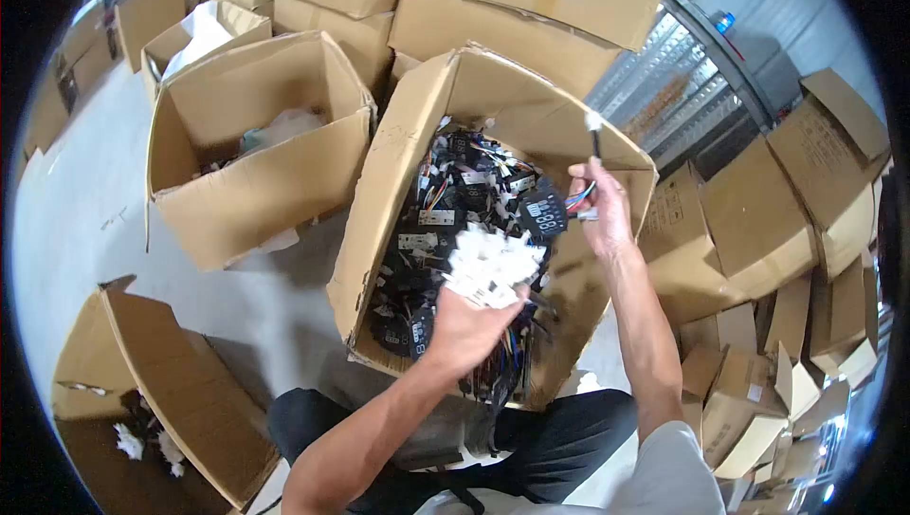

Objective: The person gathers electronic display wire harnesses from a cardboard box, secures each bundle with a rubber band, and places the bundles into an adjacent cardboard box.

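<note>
My left hand (471,330) is closed round a thick bundle of cables, with their white plug connectors (493,266) bunched above the fist. Dark and coloured wires (512,363) hang below it. My right hand (604,207) pinches the coloured wires of a small black display module (543,214) with digits on its face. A dark lead with a white plug (594,122) sticks up from those fingers. Both hands are over an open cardboard box (393,159) full of similar black modules (471,194), tangled wires and labelled pieces.
At the upper left, an open carton (265,194) holds a translucent plastic bag (292,126). Another open box (180,382) at the lower left contains some white-ended pieces (130,441). Stacked cartons (550,3) stand behind, and more boxes (758,221) line the right side.
</note>
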The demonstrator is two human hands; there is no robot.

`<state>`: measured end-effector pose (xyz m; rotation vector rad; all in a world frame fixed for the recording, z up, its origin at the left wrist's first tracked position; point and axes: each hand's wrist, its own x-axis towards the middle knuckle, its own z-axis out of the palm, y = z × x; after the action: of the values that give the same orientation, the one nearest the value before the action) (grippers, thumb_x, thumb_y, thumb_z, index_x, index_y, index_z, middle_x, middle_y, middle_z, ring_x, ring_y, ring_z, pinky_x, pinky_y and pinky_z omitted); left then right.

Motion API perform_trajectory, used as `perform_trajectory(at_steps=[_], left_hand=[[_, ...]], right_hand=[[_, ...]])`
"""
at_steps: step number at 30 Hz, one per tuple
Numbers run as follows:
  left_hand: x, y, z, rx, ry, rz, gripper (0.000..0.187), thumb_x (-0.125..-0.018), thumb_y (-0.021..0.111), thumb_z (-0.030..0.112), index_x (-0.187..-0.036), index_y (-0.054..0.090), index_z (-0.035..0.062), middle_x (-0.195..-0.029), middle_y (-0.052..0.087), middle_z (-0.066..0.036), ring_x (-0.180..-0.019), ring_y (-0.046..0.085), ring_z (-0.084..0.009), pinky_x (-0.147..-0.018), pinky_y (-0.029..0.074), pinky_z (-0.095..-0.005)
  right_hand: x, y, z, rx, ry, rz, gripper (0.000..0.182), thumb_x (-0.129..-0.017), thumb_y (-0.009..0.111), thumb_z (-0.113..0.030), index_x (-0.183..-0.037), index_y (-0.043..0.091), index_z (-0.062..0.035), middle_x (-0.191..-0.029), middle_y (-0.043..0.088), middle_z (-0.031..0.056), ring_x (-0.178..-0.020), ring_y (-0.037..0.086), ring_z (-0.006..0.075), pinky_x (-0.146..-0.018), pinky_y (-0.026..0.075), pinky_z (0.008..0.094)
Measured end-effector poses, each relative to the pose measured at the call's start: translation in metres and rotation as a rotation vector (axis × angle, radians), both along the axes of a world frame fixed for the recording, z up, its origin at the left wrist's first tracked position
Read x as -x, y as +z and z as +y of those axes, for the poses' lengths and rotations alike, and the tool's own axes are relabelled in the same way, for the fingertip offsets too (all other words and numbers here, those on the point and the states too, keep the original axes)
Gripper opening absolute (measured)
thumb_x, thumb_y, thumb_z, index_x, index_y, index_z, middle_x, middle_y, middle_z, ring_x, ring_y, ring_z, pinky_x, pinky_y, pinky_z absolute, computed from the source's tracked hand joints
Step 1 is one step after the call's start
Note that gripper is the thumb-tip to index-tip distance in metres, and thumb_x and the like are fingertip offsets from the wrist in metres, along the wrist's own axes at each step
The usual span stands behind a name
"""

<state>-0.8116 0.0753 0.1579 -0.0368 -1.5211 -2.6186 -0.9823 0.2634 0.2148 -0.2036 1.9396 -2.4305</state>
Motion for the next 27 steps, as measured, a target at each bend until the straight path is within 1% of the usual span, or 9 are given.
perform_trajectory(at_steps=[6,9,12,15,16,23,25,26,27], left_hand=[[0.013,0.001,-0.024,-0.011,0.022,-0.046,0.041,-0.082,0.075,-0.002,-0.12,0.059,-0.0016,-0.112,0.069,-0.005,-0.101,0.065,-0.0134,-0.089,0.052,-0.0285],[0.016,0.002,-0.022,-0.173,0.003,-0.044,0.037,-0.083,0.076,0.003,-0.117,0.063,-0.0007,-0.108,0.071,-0.004,-0.1,0.066,-0.0135,-0.088,0.052,-0.0294],[0.006,0.009,-0.016,0.272,-0.065,0.115,0.032,-0.085,0.073,0.003,-0.116,0.063,0.001,-0.11,0.071,-0.005,-0.101,0.067,-0.0145,-0.091,0.053,-0.0324],[0.005,-0.011,0.004,0.174,-0.13,0.146,0.055,-0.083,0.072,-0.001,-0.133,0.046,0.0012,-0.115,0.065,-0.006,-0.106,0.064,-0.0163,-0.094,0.051,-0.0318],[0.007,-0.011,0.003,0.224,-0.163,0.165,0.069,-0.082,0.072,-0.001,-0.139,0.035,0.0016,-0.122,0.059,-0.009,-0.112,0.06,-0.0166,-0.096,0.05,-0.0308],[0.011,-0.009,0.002,0.293,-0.052,0.277,0.08,-0.081,0.076,0.003,-0.147,0.031,0.0025,-0.13,0.058,-0.007,-0.118,0.057,-0.0145,-0.1,0.048,-0.0319],[0.009,-0.013,0.002,0.226,-0.131,0.232,0.081,-0.082,0.074,0.004,-0.146,0.026,-0.0042,-0.133,0.053,-0.014,-0.118,0.055,-0.019,-0.102,0.046,-0.0317],[0.006,-0.011,0.004,0.264,-0.042,0.238,0.068,-0.082,0.074,0.004,-0.14,0.04,-0.0032,-0.123,0.06,-0.012,-0.111,0.06,-0.0174,-0.098,0.048,-0.0311],[0.003,-0.013,0.005,0.264,-0.046,0.236,0.068,-0.082,0.074,0.004,-0.14,0.04,-0.0032,-0.123,0.06,-0.012,-0.111,0.06,-0.0174,-0.098,0.048,-0.0311]], right_hand=[[-0.058,0.03,-0.01,-0.315,-0.047,0.062,0.035,-0.1,0.061,-0.031,-0.088,0.074,-0.0012,-0.073,0.062,0.0001,-0.054,0.043,0.0047,-0.048,0.033,0.0193],[-0.081,0.034,-0.02,-0.042,-0.117,-0.013,0.036,-0.1,0.06,-0.038,-0.092,0.068,-0.0034,-0.073,0.057,-0.0008,-0.053,0.041,0.0065,-0.051,0.036,0.0238],[-0.081,0.019,-0.032,0.132,-0.155,-0.144,0.033,-0.099,0.059,-0.039,-0.095,0.065,-0.0066,-0.073,0.055,-0.0015,-0.054,0.04,0.008,-0.054,0.036,0.0261],[-0.089,0.021,-0.04,0.306,-0.013,-0.213,0.032,-0.1,0.058,-0.039,-0.097,0.063,-0.0082,-0.08,0.057,-0.0011,-0.058,0.041,0.0086,-0.056,0.036,0.0258],[-0.093,0.022,-0.043,0.304,-0.01,-0.216,0.032,-0.1,0.058,-0.039,-0.097,0.063,-0.0082,-0.08,0.057,-0.0011,-0.058,0.041,0.0086,-0.056,0.036,0.0258],[-0.109,0.02,-0.058,0.328,-0.06,-0.344,0.037,-0.101,0.054,-0.041,-0.103,0.063,-0.0052,-0.075,0.052,-0.0005,-0.063,0.045,0.0101,-0.059,0.038,0.0269],[-0.111,0.015,-0.06,0.358,-0.026,-0.29,0.037,-0.101,0.054,-0.041,-0.104,0.063,-0.005,-0.077,0.053,0.0,-0.064,0.046,0.0112,-0.06,0.039,0.0274],[-0.113,0.016,-0.06,0.37,-0.007,-0.276,0.037,-0.102,0.054,-0.04,-0.106,0.064,-0.0044,-0.079,0.055,0.0007,-0.066,0.048,0.0122,-0.063,0.041,0.0275],[-0.113,0.015,-0.062,0.372,-0.011,-0.277,0.037,-0.102,0.054,-0.04,-0.106,0.064,-0.0044,-0.079,0.055,0.0007,-0.066,0.048,0.0122,-0.063,0.041,0.0275]])
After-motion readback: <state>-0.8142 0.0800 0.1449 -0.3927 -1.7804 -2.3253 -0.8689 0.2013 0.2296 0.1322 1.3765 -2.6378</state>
